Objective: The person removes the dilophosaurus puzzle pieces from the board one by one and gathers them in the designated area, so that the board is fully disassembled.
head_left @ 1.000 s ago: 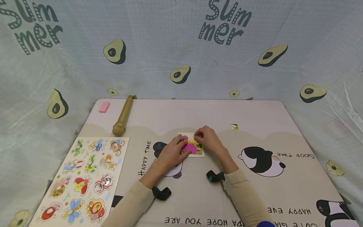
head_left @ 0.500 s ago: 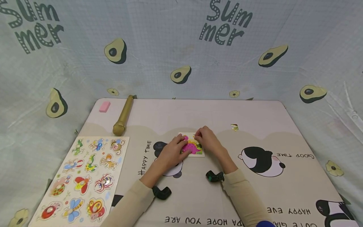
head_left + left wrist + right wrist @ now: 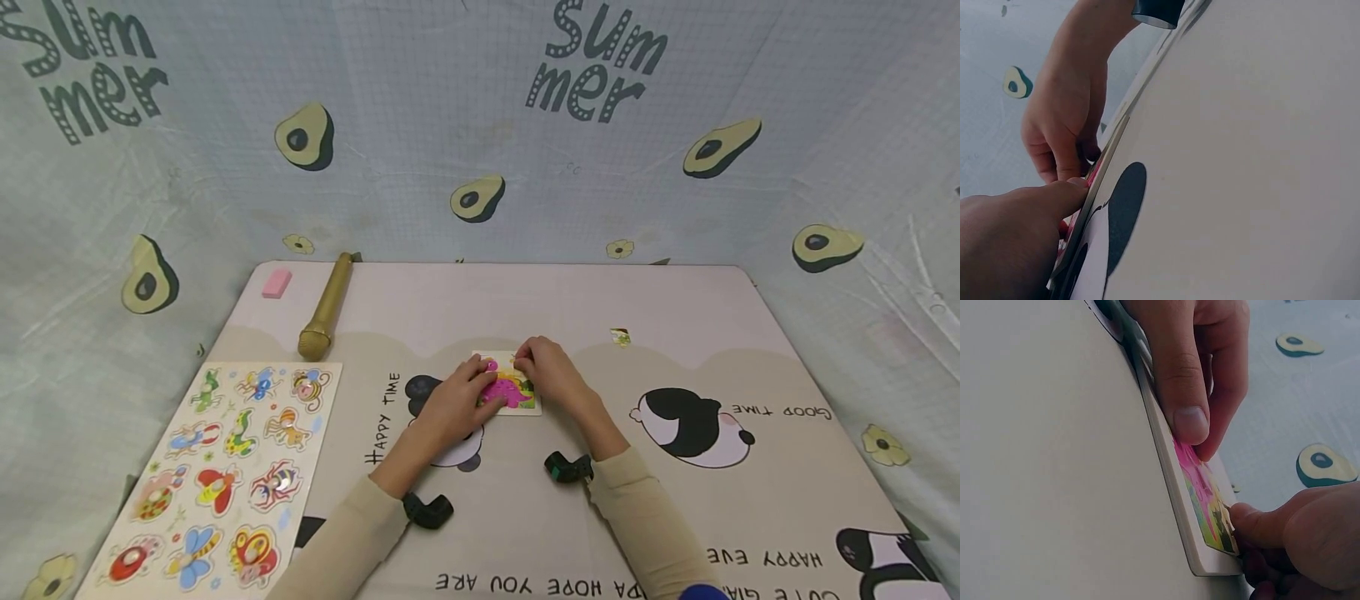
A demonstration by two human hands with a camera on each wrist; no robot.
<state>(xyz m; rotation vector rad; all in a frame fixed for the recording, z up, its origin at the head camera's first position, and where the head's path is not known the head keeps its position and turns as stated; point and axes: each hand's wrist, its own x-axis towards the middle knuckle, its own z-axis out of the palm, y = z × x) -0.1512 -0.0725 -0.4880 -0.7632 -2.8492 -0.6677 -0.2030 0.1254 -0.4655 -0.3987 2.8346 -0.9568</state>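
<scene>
A small jigsaw puzzle (image 3: pixel 510 395) with a pink dinosaur picture lies in a pale tray (image 3: pixel 1217 567) near the table's middle. My left hand (image 3: pixel 453 404) rests on its left part, thumb and fingertips touching the picture. At the upper right corner of the picture, my right hand (image 3: pixel 555 372) has its thumb and curled fingers pinched together, seemingly on a puzzle piece mostly hidden by them. The right wrist view shows that right thumb (image 3: pixel 1254 522) against the picture's edge. One loose puzzle piece (image 3: pixel 620 336) lies farther right on the table.
An insect board (image 3: pixel 247 442) with several colourful bugs covers the table's left front. Behind it lie a gold microphone (image 3: pixel 326 308) and a pink eraser-like block (image 3: pixel 277 283). A patterned cloth (image 3: pixel 405 108) hangs along the table's back and sides.
</scene>
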